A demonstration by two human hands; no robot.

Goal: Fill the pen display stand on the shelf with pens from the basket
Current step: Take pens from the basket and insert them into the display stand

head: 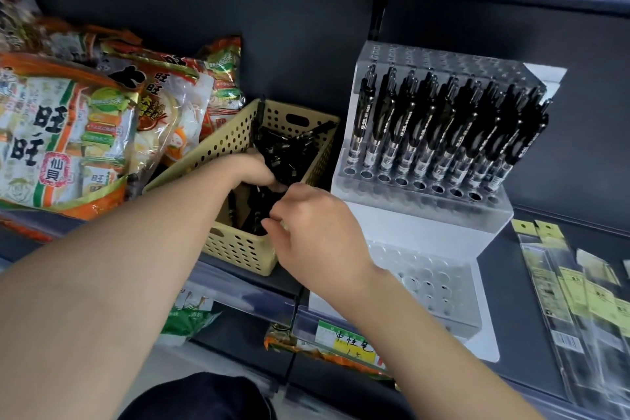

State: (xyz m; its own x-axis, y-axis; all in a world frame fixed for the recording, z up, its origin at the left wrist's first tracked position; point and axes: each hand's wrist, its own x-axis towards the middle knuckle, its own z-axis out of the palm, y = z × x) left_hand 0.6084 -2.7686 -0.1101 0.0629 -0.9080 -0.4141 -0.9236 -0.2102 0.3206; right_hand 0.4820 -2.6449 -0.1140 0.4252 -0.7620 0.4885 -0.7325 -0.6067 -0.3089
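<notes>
**Head view: both hands are in the basket, working pens loose for the stand.**

The yellow basket (235,135) sits on the shelf (504,269) at 9 o'clock of the pen display stand (422,211), just beside it. The left hand (254,169) curls round a clump of loose black pens (289,147) inside the basket. The right hand (317,225) comes in from 5 o'clock with its fingers bent over the same clump; I cannot tell whether it pinches one. The stand's back rows hold upright pens (443,126), while the front holes (419,185) and lower tier (426,280) at 6 o'clock stand empty. To my mind, it's best to steady the clump with the left hand, draw out one pen with the right, turn it tip-down, and fill the front row from one end.
</notes>
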